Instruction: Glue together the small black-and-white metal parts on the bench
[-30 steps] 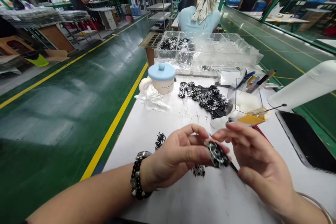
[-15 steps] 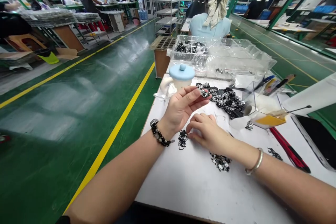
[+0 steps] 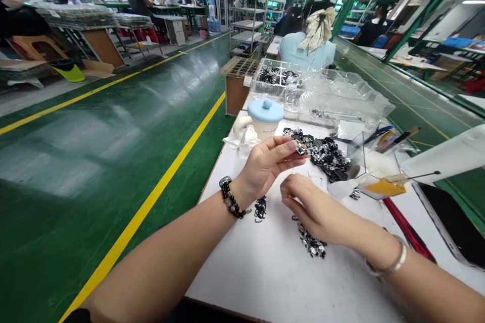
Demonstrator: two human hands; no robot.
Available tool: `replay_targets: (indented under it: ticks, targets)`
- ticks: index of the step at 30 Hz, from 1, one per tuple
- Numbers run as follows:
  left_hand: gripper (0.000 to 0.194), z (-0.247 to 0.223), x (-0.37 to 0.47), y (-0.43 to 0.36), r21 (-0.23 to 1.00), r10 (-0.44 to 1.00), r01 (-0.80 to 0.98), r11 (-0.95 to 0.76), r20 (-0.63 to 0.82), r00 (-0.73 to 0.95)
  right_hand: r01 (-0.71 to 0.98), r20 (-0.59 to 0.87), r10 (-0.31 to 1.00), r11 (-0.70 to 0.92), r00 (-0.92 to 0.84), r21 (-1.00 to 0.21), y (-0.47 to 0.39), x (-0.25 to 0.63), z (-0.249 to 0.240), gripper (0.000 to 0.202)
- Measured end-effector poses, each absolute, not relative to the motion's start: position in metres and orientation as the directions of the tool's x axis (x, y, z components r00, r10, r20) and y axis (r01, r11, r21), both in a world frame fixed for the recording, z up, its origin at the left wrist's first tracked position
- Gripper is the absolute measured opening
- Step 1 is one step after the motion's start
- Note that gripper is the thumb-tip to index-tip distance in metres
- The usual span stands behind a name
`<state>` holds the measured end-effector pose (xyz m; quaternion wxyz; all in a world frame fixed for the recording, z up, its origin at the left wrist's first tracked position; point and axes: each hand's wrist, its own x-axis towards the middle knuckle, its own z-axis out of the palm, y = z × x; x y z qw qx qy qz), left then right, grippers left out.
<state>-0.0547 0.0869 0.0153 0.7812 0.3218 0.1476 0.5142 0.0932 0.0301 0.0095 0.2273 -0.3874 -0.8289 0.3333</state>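
Note:
My left hand [image 3: 268, 165] is raised over the white table, with thumb and fingers pinched on a small black-and-silver part [image 3: 300, 148]. Lower and to the right, my right hand [image 3: 312, 207] has its fingers curled inward; anything in its fingertips is hidden. Beneath my left wrist lies a little heap of black hook-shaped pieces [image 3: 260, 208]. A pile of small black-and-silver pieces [image 3: 313, 245] is partly covered by my right hand. Beyond both hands spreads a larger heap of black-and-silver parts [image 3: 329, 159].
A mug with a blue lid [image 3: 265, 111] stands behind my left hand beside crumpled tissue [image 3: 248, 139]. Rightward are a clear pen holder [image 3: 373, 161], a red-and-black tool [image 3: 407, 229] and a phone [image 3: 454, 222]. Plastic trays [image 3: 337, 93] fill the back; a person sits beyond.
My right hand has drawn back from the hook-shaped pieces toward the right, its fingers now more curled. My left hand keeps its pinch on the small part. The view has shifted slightly.

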Motion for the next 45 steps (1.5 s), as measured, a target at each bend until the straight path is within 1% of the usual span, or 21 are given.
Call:
replay_targets:
  ticks: [2,4,6,8,10,12,16,19,22,24,26,28,31,33,36,38,42,45]
  targets:
    - [0.021,0.016,-0.053,0.083,0.645,0.883,-0.701,0.304,0.085,0.462,0.393,0.149,0.837,0.395,-0.527,-0.83,0.017,0.108,0.02,0.011]
    - [0.022,0.016,-0.05,0.077,0.637,0.847,-0.675,0.373,0.062,0.528,0.282,0.184,0.898,0.312,-0.4,-0.907,0.006,0.122,0.026,0.012]
    - [0.024,0.016,-0.046,0.07,0.639,0.783,-0.623,0.451,0.053,0.62,0.167,0.186,0.946,0.236,-0.266,-0.957,-0.001,0.132,0.028,0.012]
    - [0.028,0.014,-0.041,0.062,0.65,0.703,-0.554,0.52,0.044,0.71,0.065,0.145,0.972,0.16,-0.187,-0.985,-0.003,0.137,0.026,0.012]
    - [0.029,0.012,-0.035,0.055,0.655,0.648,-0.498,0.568,0.017,0.762,-0.014,0.091,0.981,0.09,-0.169,-0.996,-0.003,0.138,0.023,0.015]
    - [0.029,0.01,-0.031,0.05,0.642,0.622,-0.479,0.598,0.004,0.783,-0.07,0.049,0.983,0.037,-0.177,-0.997,-0.002,0.136,0.02,0.017]
    - [0.026,0.01,-0.024,0.044,0.623,0.613,-0.474,0.622,-0.012,0.79,-0.113,0.021,0.981,-0.001,-0.191,-0.994,-0.005,0.136,0.014,0.02]
    - [0.025,0.011,-0.023,0.042,0.622,0.602,-0.451,0.64,-0.043,0.797,-0.082,0.071,0.983,0.058,-0.168,-0.995,-0.007,0.144,0.011,0.015]
    - [0.022,0.011,-0.023,0.041,0.614,0.58,-0.44,0.656,-0.036,0.814,0.006,0.148,0.98,0.15,-0.135,-0.989,-0.008,0.156,0.011,0.004]
    - [0.02,0.01,-0.023,0.041,0.616,0.576,-0.439,0.654,-0.028,0.817,0.157,0.226,0.964,0.247,-0.141,-0.956,-0.009,0.163,0.014,0.005]
    - [0.02,0.009,-0.022,0.04,0.619,0.573,-0.435,0.654,-0.029,0.819,0.334,0.309,0.929,0.362,-0.202,-0.87,-0.01,0.167,0.018,0.009]
    - [0.02,0.008,-0.021,0.04,0.619,0.573,-0.434,0.654,-0.031,0.819,0.43,0.351,0.891,0.448,-0.288,-0.784,-0.01,0.169,0.021,0.012]
    - [0.021,0.008,-0.021,0.039,0.622,0.583,-0.433,0.652,-0.047,0.811,0.434,0.359,0.865,0.49,-0.351,-0.756,-0.01,0.168,0.021,0.015]
    - [0.023,0.008,-0.02,0.038,0.624,0.602,-0.435,0.649,-0.071,0.796,0.464,0.387,0.858,0.509,-0.336,-0.725,-0.009,0.168,0.022,0.014]
    - [0.025,0.01,-0.019,0.037,0.653,0.663,-0.456,0.605,-0.096,0.742,0.53,0.488,0.851,0.51,-0.195,-0.677,-0.009,0.17,0.024,0.012]
    - [0.026,0.012,-0.018,0.035,0.681,0.687,-0.455,0.574,-0.098,0.72,0.534,0.536,0.837,0.503,-0.107,-0.679,-0.011,0.17,0.026,0.012]
    - [0.028,0.012,-0.017,0.032,0.693,0.642,-0.397,0.602,-0.124,0.756,0.513,0.532,0.84,0.506,-0.109,-0.693,-0.02,0.164,0.028,0.013]
    - [0.028,0.01,-0.015,0.03,0.686,0.614,-0.375,0.623,-0.133,0.778,0.528,0.553,0.821,0.535,-0.141,-0.659,-0.025,0.159,0.027,0.014]
